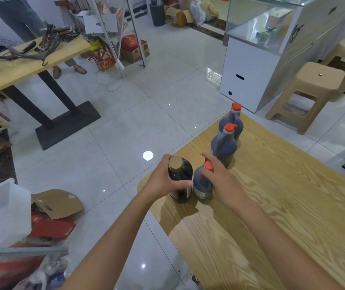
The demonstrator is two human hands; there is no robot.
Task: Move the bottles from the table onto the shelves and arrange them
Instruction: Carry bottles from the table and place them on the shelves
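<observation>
Bright, even indoor light from overhead; lamp glare spots on glossy floor (148,155). Soft shadows on wood surface (293,206). Wide-angle bend twd edges. Lower-left clutter (21,268) blurred, far bkgd soft, centre sharp.

Left hand (163,176), right hand (222,182), forearms (113,233) seemingly bare

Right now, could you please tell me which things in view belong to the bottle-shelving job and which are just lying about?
Job: gold-capped bottle, in the grip of the left hand; nearest red-capped bottle, right hand round its neck; middle red-capped bottle; far red-capped bottle; wooden table.
Lying about: tan stool; loose cardboard; antlers on the far table.
</observation>
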